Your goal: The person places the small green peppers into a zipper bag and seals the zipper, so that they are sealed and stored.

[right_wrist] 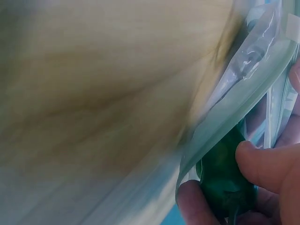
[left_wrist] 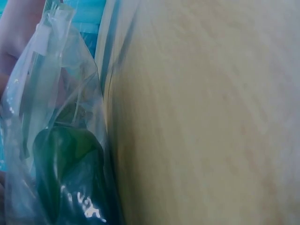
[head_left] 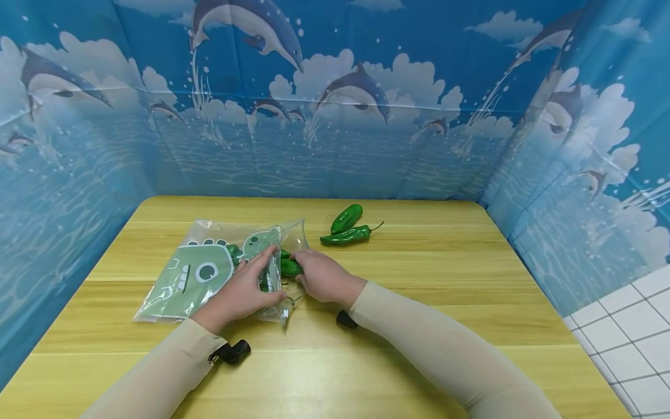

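Nearby, two loose peppers [head_left: 348, 235] lie on the table [head_left: 419, 262], apart from the bag [head_left: 166, 291].

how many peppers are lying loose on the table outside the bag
2: one pepper farther back, a stemmed one just in front. The bag may hide others.

Wooden table [head_left: 445, 326], printed bag [head_left: 180, 294], two green peppers [head_left: 347, 220]

From above the worktop [head_left: 314, 372], the head view faces forward and down to its far edge; both wrist views share the bag [head_left: 209, 269], close up.
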`<move>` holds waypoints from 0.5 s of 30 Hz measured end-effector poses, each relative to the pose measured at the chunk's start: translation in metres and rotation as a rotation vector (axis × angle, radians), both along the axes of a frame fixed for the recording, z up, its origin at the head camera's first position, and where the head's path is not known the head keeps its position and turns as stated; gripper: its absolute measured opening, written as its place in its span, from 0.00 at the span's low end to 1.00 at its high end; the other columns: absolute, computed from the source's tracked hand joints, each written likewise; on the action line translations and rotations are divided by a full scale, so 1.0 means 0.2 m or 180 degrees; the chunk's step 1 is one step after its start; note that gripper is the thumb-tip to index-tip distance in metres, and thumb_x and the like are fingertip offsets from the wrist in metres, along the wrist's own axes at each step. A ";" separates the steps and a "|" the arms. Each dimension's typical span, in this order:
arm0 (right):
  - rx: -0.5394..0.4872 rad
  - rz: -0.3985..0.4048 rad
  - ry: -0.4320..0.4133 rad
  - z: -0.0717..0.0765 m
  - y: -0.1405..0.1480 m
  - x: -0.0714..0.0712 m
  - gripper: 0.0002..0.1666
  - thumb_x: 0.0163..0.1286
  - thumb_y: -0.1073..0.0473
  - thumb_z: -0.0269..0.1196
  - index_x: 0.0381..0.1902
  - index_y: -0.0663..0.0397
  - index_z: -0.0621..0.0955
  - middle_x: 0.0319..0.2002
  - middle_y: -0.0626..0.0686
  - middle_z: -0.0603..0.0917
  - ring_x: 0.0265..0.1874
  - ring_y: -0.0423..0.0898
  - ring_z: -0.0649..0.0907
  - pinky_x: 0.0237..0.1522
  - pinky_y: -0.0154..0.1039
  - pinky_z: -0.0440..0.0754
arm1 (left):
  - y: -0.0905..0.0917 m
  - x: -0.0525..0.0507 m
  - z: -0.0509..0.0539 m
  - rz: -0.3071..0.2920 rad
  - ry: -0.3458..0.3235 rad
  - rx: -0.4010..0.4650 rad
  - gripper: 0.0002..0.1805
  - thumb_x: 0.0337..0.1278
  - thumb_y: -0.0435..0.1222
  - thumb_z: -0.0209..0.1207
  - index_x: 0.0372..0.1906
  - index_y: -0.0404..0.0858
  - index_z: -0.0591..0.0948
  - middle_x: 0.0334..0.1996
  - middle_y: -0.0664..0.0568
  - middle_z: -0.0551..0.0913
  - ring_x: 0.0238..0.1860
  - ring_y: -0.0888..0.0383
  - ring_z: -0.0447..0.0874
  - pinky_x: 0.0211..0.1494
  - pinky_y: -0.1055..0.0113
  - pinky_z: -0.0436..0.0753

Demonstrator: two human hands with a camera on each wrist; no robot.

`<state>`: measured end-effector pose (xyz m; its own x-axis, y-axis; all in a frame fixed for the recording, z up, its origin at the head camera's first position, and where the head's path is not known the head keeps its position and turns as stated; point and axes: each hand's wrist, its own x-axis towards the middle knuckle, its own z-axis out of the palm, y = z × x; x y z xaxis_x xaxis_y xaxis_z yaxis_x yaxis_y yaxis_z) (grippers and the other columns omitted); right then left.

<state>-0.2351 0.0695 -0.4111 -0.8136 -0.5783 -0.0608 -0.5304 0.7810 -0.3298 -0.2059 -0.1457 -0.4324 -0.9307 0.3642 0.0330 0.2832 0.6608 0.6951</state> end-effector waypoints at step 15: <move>-0.0057 0.0187 -0.0027 -0.02 0.02 -0.03 0.35 0.77 0.66 0.61 0.79 0.59 0.69 0.67 0.59 0.78 0.64 0.49 0.82 0.70 0.44 0.81 | 0.00 0.00 0.00 0.0004 0.0002 0.0011 0.59 0.57 0.49 0.73 0.87 0.44 0.50 0.85 0.47 0.57 0.84 0.39 0.52 0.85 0.33 0.37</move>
<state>-0.2404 0.0737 -0.4153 -0.7777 -0.6261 -0.0567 -0.5724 0.7424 -0.3481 -0.2066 -0.1458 -0.4329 -0.9312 0.3628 0.0349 0.2828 0.6588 0.6972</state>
